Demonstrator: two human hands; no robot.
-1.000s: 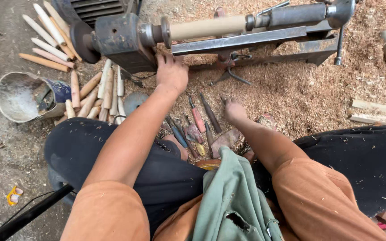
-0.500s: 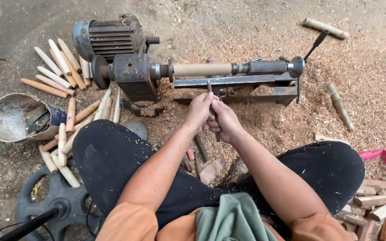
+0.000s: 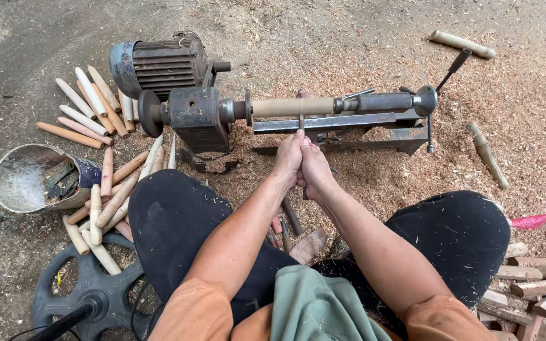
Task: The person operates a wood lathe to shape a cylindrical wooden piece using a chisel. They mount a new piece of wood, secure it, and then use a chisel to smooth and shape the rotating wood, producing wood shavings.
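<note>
Pale wooden spindle (image 3: 292, 106) mounted on rusty metal lathe (image 3: 273, 117).
Left hand (image 3: 289, 158) and right hand (image 3: 316, 169) both clasped around thin metal chisel (image 3: 300, 121), tip just under spindle.

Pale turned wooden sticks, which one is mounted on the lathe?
The pale round wooden stick held level between the lathe's two ends, just beyond both hands; the others lie loose on the ground.

Bare grey ground (image 3: 20, 38), strewn with pale sawdust (image 3: 526, 113), lies in even daylight.

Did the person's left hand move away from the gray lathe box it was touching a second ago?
Yes. The left hand has left the lathe headstock and moved right along the lathe bed, now clasped with the right hand around a tool below the wooden spindle.
</note>
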